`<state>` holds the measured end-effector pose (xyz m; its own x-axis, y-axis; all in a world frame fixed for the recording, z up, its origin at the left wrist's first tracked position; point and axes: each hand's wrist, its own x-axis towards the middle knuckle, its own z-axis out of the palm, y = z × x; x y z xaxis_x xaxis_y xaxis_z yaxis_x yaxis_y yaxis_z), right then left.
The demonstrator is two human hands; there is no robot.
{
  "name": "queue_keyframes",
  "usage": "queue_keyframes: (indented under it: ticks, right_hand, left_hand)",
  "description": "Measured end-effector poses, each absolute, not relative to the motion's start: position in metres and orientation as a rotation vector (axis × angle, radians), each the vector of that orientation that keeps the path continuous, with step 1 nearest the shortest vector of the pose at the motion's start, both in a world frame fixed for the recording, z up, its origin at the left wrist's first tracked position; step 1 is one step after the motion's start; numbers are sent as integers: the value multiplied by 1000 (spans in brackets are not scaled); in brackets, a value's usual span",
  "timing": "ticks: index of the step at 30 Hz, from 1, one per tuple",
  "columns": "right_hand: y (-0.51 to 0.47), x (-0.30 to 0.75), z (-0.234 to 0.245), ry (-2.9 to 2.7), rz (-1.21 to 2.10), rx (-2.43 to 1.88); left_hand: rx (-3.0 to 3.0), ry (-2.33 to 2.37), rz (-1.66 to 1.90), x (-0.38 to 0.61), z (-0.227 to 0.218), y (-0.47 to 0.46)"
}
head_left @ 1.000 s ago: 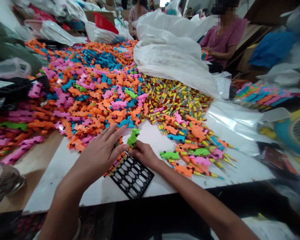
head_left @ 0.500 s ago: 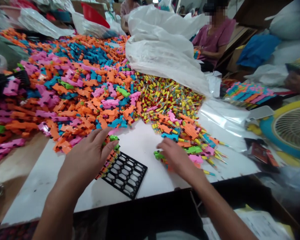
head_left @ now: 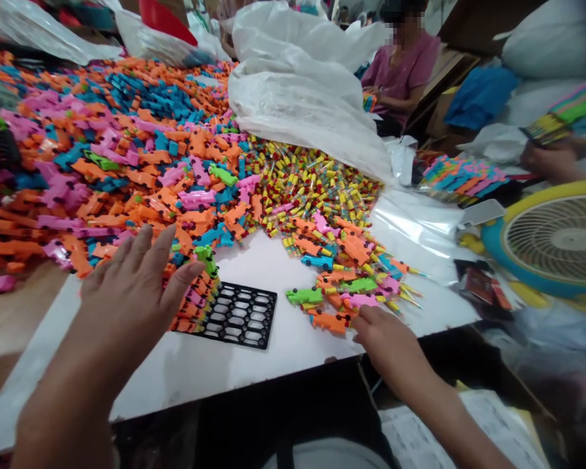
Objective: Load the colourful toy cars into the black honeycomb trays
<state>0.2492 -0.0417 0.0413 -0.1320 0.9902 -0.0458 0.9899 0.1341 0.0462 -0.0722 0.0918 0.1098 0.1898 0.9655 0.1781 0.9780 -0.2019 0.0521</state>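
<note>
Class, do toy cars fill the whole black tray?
No: toy cars stand on the left side of the black tray, while white shows through its other openings.

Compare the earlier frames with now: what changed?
The right hand let go of the green car at the black tray and moved right, beside an orange car; the view swung right. The left hand stays by the tray's filled side; the car heap looks unchanged.

White bench [head_left: 293, 345], brown at left, dark beneath; at right, a yellow-and-blue fan [head_left: 573, 238]; farther back, brown panel [head_left: 532, 19], blue bag [head_left: 483, 98], pale sacks [head_left: 557, 32].
</note>
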Motion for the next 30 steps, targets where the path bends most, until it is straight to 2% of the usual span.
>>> queue_keyframes:
  ticks: [6, 14, 21, 24, 27, 30]
  right_hand:
    - [-25, 242, 21, 2329, 15, 2066]
    - [-21, 239, 23, 2427, 31, 1956]
    - [-4, 223, 16, 2147, -265, 2074]
    - [2, 221, 20, 2231, -386, 2087]
    - [6, 206, 24, 2408, -717, 2221]
    - [14, 176, 22, 2489, -1453, 2298]
  left_hand:
    - [-2515, -1955, -233, -66, 97, 94]
    - [-2515, -1933, -332, -67, 93, 93]
    - [-2498, -1954, -293, -64, 95, 90]
    - [-2480, -1986, -289, -63, 96, 88]
    - [-2475, -1982, -312, -62, 96, 87]
    - [-2471, -1961, -327, -61, 96, 86]
